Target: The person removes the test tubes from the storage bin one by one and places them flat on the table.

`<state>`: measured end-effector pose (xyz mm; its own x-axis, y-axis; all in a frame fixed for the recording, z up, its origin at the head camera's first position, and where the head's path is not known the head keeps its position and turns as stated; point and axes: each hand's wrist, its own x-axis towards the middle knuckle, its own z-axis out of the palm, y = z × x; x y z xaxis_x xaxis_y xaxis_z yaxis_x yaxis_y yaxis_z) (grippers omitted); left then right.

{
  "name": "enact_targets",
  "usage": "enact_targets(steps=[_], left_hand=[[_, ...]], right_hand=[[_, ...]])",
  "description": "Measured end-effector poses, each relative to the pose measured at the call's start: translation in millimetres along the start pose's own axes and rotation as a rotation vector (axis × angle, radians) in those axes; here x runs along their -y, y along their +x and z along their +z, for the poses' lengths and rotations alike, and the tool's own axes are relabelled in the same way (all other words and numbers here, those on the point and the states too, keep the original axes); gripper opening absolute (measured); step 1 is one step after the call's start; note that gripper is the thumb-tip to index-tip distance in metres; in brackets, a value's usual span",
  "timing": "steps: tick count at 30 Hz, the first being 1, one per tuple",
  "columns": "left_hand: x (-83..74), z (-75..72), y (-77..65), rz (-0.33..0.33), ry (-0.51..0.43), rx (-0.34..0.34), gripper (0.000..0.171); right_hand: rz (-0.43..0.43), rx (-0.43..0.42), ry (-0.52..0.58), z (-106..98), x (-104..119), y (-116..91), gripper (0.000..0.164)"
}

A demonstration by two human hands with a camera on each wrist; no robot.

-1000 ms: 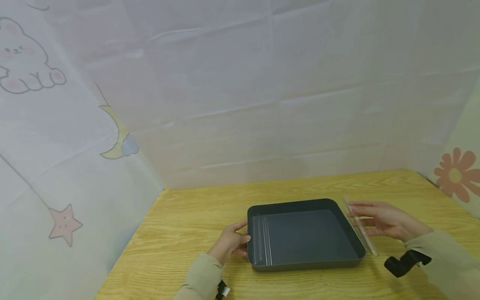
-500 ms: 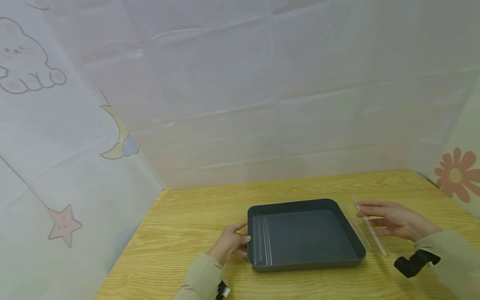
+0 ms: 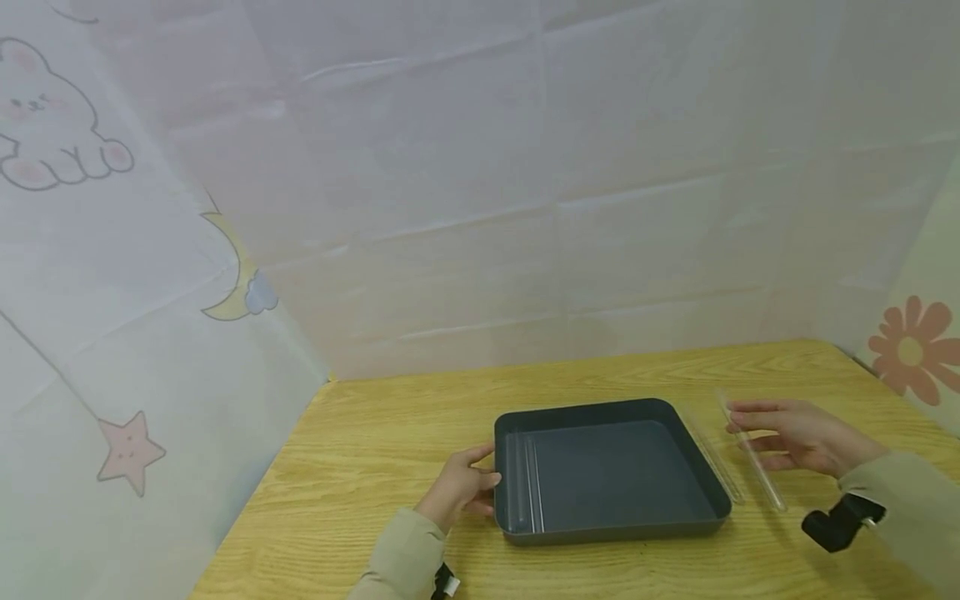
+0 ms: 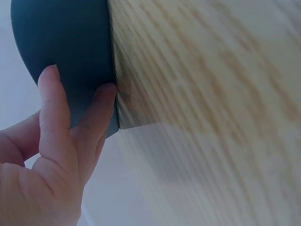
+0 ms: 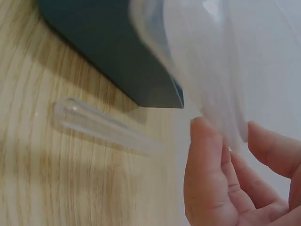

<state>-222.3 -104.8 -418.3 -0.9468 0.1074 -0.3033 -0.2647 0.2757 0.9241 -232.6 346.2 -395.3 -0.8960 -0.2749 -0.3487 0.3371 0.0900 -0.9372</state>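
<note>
A dark grey rectangular tray (image 3: 622, 475) lies on the wooden table. Along its inner left side lie clear tubes (image 3: 536, 487), their number hard to make out. My left hand (image 3: 457, 483) rests its fingers against the tray's left outer wall, and in the left wrist view the fingertips press on that wall. To the right of the tray, my right hand (image 3: 802, 437) pinches a clear test tube (image 3: 761, 471) between thumb and fingers, raised above the table. Another clear test tube (image 5: 106, 126) with a rounded end lies on the table between the tray and that hand.
The wooden table (image 3: 390, 408) meets a pale cloth backdrop (image 3: 450, 208) behind and on the left. A flower print (image 3: 911, 350) shows on the cloth at right. Each wrist carries a black camera mount (image 3: 840, 523).
My right hand has moved rightward from the tray's edge with the test tube. The tube on the table has come into clearer sight. My left hand and the tray stay put.
</note>
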Motion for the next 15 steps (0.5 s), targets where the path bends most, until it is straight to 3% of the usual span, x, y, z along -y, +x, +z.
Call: enact_targets(steps=[4,9,15], left_hand=[[0.1,0.0,0.3,-0.007,-0.005,0.001,0.055],[0.4,-0.5,-0.6,-0.007,-0.009,0.0,0.055],[-0.3,-0.8,-1.0,0.001,-0.016,0.008,0.055]], right_hand=[[0.008,-0.053,-0.077,-0.9,2.0,2.0,0.015],[0.035,-0.105,-0.148,-2.9,5.2,4.5,0.048],[0.038,-0.112,-0.167,-4.1,4.3,6.7,0.049]])
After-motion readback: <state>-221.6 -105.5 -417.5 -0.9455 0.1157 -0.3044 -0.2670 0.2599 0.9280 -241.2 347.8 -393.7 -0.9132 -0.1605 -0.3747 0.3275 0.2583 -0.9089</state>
